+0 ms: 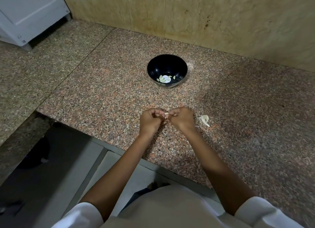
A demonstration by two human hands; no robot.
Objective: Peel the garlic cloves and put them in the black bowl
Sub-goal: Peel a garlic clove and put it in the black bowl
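White sleeves [80, 217] lie closest to me; beyond them the left hand [150, 121] and right hand [181, 118] meet at 6 o'clock on the bench [102, 91], each grip pinched narrow on one garlic clove [166, 114]. I judge peeling is in hand. Next the skin must come free, then a reach to 12 o'clock, where the black bowl [167, 62] holds peeled cloves [163, 79]. Pale garlic scraps [205, 119] sit at 3 o'clock of the hands. Speckled granite meets a tan wall [221, 23] behind.
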